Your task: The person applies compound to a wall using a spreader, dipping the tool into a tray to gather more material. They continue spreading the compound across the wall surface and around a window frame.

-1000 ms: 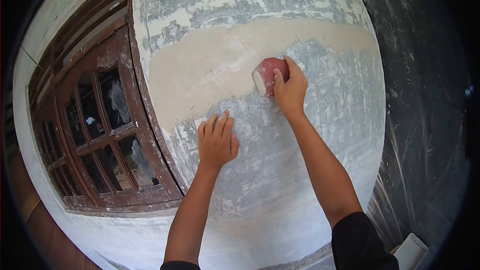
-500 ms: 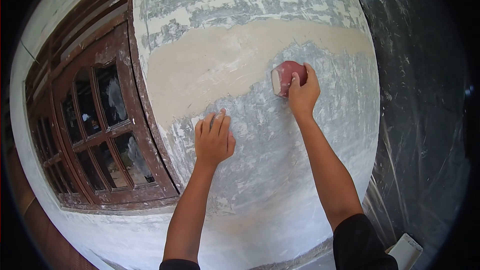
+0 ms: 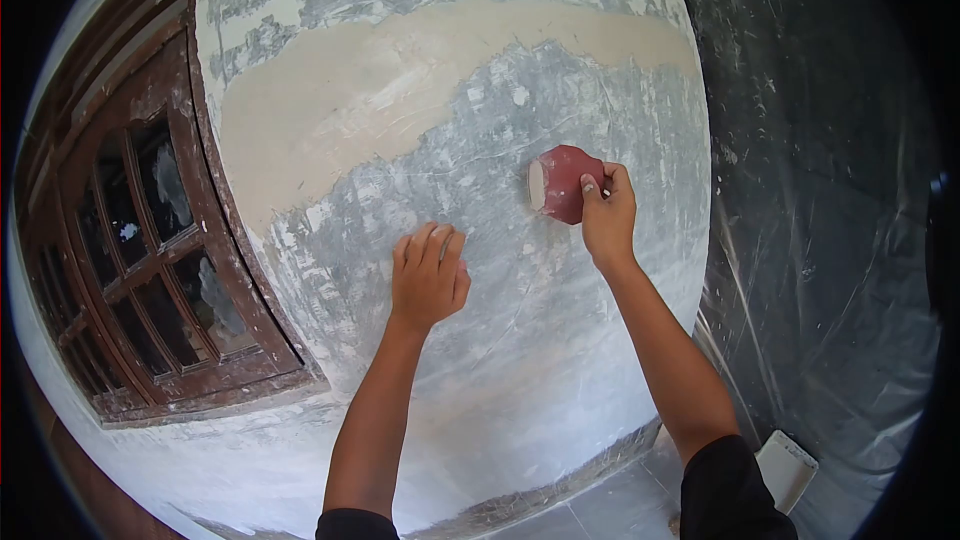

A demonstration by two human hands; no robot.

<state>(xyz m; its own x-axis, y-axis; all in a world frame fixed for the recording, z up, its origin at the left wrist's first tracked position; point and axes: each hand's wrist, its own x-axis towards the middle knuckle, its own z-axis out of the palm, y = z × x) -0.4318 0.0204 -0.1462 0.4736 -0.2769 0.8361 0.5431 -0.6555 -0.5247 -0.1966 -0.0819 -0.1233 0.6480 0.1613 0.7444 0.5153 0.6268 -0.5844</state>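
Observation:
My right hand [image 3: 610, 215] grips a dark red, flat, many-sided spreader [image 3: 568, 183] between thumb and fingers. Pale filler coats the spreader's left edge, which is at the grey, patchy wall [image 3: 500, 290]. My left hand [image 3: 429, 275] rests at the wall, lower and to the left, with its fingers bent and slightly apart; I see nothing in it, though its palm side is hidden. Above both hands, a broad beige band of filler [image 3: 400, 70] runs across the wall, with an uneven lower edge.
A brown wooden window [image 3: 150, 260] with glass panes is set in the wall at the left. Dark plastic sheeting [image 3: 810, 190] hangs at the right. A white, flat object [image 3: 786, 470] lies at the lower right, by the grey tiled floor [image 3: 610, 510].
The spreader in my right hand has moved down the wall, away from the beige band. The view has shifted, so the wall and window appear further left. My left hand stays nearly still in view.

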